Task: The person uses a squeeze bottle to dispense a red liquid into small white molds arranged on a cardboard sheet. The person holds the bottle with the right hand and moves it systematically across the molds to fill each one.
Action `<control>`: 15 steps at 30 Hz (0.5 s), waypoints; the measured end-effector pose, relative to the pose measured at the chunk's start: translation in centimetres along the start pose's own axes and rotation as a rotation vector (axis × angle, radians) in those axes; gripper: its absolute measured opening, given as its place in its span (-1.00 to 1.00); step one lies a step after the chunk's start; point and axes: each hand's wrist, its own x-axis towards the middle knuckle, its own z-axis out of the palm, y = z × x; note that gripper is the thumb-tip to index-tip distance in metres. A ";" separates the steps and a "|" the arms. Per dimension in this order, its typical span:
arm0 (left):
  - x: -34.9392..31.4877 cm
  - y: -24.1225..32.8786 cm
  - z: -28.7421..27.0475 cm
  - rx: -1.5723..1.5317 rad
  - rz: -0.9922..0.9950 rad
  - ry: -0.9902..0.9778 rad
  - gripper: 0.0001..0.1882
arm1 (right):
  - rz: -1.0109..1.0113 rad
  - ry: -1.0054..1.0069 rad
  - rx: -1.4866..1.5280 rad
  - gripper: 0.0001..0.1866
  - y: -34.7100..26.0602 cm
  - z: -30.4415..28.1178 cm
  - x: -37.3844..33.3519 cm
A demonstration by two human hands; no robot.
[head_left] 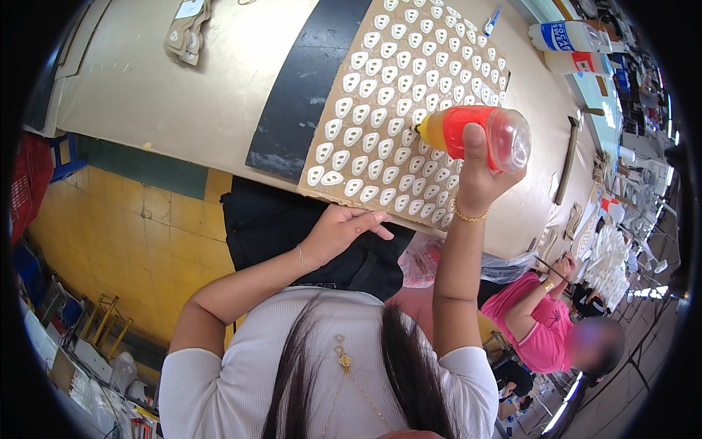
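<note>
My right hand is closed round a squeeze bottle with a red band and a yellow nozzle. It is tilted on its side, its dark tip pointing left and down over a brown board. Rows of small white rounded pieces, each with dark holes, cover the board. Whether the tip touches a piece, I cannot tell. At the board's near edge lies my left hand, fingers loosely stretched out to the right and holding nothing visible. Part of its fingers is hidden beneath the hand.
A black sheet lies under the board's left side. Tan cut pieces lie at the far left. Beyond the board are a blue pen-like tool, bottles and a hammer. A co-worker in pink sits at the right.
</note>
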 end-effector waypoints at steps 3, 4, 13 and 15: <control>0.3 -0.1 -0.2 0.005 0.017 -0.003 -0.72 | -0.001 0.025 0.008 -0.64 0.5 -0.2 0.2; 0.3 -0.1 -0.2 0.005 0.021 -0.003 -0.72 | -0.001 0.032 0.016 -0.65 0.5 -0.3 0.1; 0.2 0.1 -0.2 -0.005 -0.008 0.003 -0.72 | 0.057 0.035 0.020 -0.65 -0.1 -0.9 -1.3; 0.2 0.2 -0.2 -0.002 0.001 0.000 -0.72 | 0.060 0.014 0.034 -0.64 -0.3 -1.0 -1.6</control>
